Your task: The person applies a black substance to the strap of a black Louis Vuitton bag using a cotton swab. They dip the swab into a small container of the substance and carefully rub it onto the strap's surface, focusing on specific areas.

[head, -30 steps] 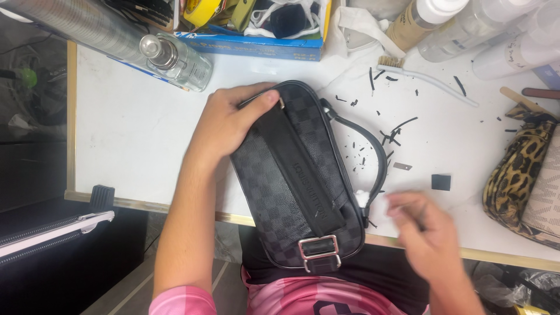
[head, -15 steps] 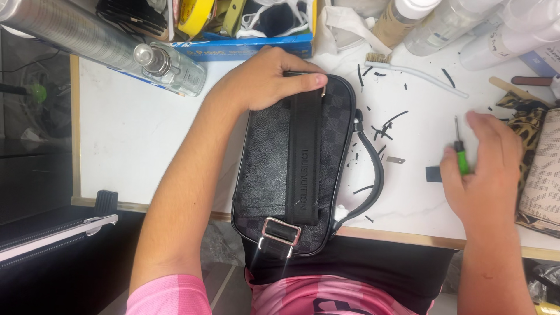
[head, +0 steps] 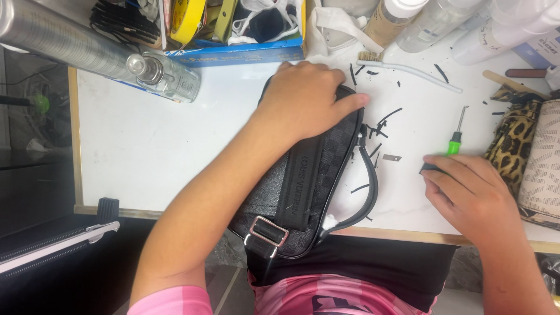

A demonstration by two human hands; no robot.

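Note:
A black checkered bag (head: 315, 175) with a strap and a metal buckle (head: 265, 233) lies slanted on the white table (head: 175, 146), its lower end hanging over the near edge. My left hand (head: 303, 99) presses down on the bag's upper end, fingers spread over it. My right hand (head: 466, 189) rests on the table to the right, its fingertips closed on a small black piece (head: 429, 169). A green-handled screwdriver (head: 455, 140) lies just above those fingers, not held.
Black scraps (head: 382, 119) and a small metal blade (head: 392, 157) litter the table beside the bag. A white brush (head: 408, 67), a glass bottle (head: 166, 76), a metal tube (head: 52, 38), a blue box (head: 233, 52) and a leopard-print bag (head: 513, 146) ring the area.
The bag has swung and shifted under my left hand. My right hand has let go of the green screwdriver and moved down onto the small black piece.

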